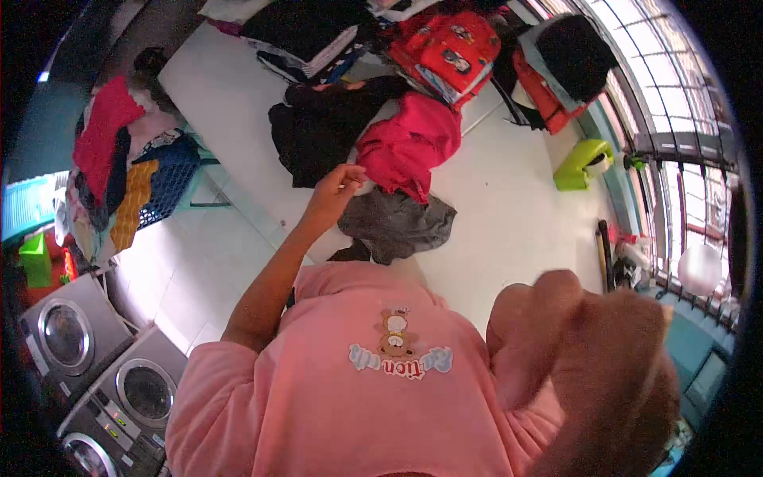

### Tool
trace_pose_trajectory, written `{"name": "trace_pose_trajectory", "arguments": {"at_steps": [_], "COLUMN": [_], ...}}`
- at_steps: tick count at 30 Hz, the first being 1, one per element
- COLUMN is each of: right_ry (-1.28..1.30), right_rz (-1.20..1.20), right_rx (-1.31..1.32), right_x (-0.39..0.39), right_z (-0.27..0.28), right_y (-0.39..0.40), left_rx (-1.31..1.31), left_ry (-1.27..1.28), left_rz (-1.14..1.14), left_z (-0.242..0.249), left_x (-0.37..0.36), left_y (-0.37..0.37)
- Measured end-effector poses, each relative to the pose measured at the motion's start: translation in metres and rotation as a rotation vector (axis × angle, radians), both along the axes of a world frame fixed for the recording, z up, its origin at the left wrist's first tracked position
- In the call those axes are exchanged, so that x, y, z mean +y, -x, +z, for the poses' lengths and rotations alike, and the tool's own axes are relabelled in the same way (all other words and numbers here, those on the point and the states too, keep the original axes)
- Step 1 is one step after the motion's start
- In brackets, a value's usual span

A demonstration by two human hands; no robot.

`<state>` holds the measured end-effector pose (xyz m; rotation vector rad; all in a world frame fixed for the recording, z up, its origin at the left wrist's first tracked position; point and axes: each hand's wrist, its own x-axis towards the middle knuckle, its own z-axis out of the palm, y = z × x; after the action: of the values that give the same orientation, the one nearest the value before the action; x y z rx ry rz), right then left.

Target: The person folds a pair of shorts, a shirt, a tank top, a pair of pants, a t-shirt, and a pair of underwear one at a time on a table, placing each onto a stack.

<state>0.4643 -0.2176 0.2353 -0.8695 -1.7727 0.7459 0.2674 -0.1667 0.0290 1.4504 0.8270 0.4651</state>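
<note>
My left hand (pixel 338 189) is over the white table, at the left edge of a crumpled bright pink garment (pixel 413 143). Its fingers are curled in; whether they pinch any cloth is hidden. Below the pink garment lies a rumpled dark grey garment (pixel 397 224). A black garment (pixel 318 131) spreads just beyond the hand. My right hand (pixel 548 318) is raised close to the camera on the right, large and blurred. Its fingers cannot be made out clearly, nor anything in them.
Folded clothes (pixel 306 36), a red printed stack (pixel 449 56) and a dark pile (pixel 572 63) line the table's far side. A green tape dispenser (pixel 584 165) stands by the barred window. At left are a heaped laundry basket (pixel 171 179) and front-loading machines (pixel 147 387).
</note>
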Motion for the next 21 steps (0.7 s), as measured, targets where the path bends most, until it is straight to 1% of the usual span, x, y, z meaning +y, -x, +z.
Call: {"name": "trace_pose_trajectory", "arguments": {"at_steps": [2, 3, 4, 6, 7, 8, 9, 10, 11, 12, 13, 14, 15, 16, 17, 18, 19, 21], "right_ry": [-0.008, -0.011, -0.014, -0.024, -0.030, -0.041, -0.053, 0.153, 0.408, 0.496, 0.639, 0.784, 0.855, 0.920, 0.912, 0.842, 0.772, 0.806], "right_rz": [-0.093, -0.140, -0.184, -0.263, -0.301, -0.340, -0.378, -0.544, -0.732, -0.855, -0.846, -0.844, -0.895, -0.945, -0.945, -1.010, -1.074, -1.098], "right_rx": [0.028, 0.043, 0.058, 0.087, 0.103, 0.117, 0.129, 0.053, 0.103, -0.134, -0.322, -0.435, -0.563, -0.691, -0.683, -0.609, -0.534, -0.512], "right_x": [-0.020, -0.031, -0.041, -0.058, -0.065, -0.071, -0.077, -0.071, -0.073, -0.076, -0.091, -0.108, -0.122, -0.133, -0.137, -0.141, -0.143, -0.146], "right_z": [0.007, 0.010, 0.013, 0.019, 0.021, 0.023, 0.025, -0.008, -0.047, -0.117, -0.169, -0.208, -0.223, -0.233, -0.239, -0.246, -0.251, -0.256], "right_y": [-0.001, -0.002, -0.002, -0.003, -0.005, -0.006, -0.009, -0.022, -0.023, -0.039, -0.046, -0.045, -0.034, -0.024, -0.018, -0.012, -0.009, -0.008], "left_rx": [0.125, 0.132, 0.135, 0.469, 0.472, 0.569, 0.663, 0.659, 0.688, 0.717, 0.715, 0.795, 0.874, 0.877, 0.916, 0.953, 0.957, 0.858], "left_ry": [-0.095, -0.150, -0.150, -0.689, -0.693, -0.763, -0.832, -0.840, -0.825, -0.807, -0.815, -0.747, -0.679, -0.688, -0.591, -0.492, -0.502, -0.364], "left_rz": [-0.129, -0.194, -0.204, -0.323, -0.329, -0.292, -0.251, -0.250, -0.235, -0.221, -0.217, -0.199, -0.181, -0.175, -0.148, -0.123, -0.121, -0.184], "left_z": [0.009, -0.001, -0.004, -0.007, -0.018, -0.036, -0.042, -0.049, -0.050, -0.049, -0.046, -0.041, -0.037, -0.034, -0.033, -0.031, -0.035, -0.041], "left_x": [-0.011, -0.017, -0.021, -0.029, -0.032, -0.032, -0.031, -0.030, -0.029, -0.030, -0.029, -0.028, -0.028, -0.028, -0.028, -0.028, -0.027, -0.024], "left_y": [-0.014, -0.016, -0.017, -0.018, -0.014, -0.009, -0.007, -0.003, -0.002, -0.002, -0.003, -0.004, -0.004, -0.004, -0.003, -0.001, 0.003, 0.008]}}
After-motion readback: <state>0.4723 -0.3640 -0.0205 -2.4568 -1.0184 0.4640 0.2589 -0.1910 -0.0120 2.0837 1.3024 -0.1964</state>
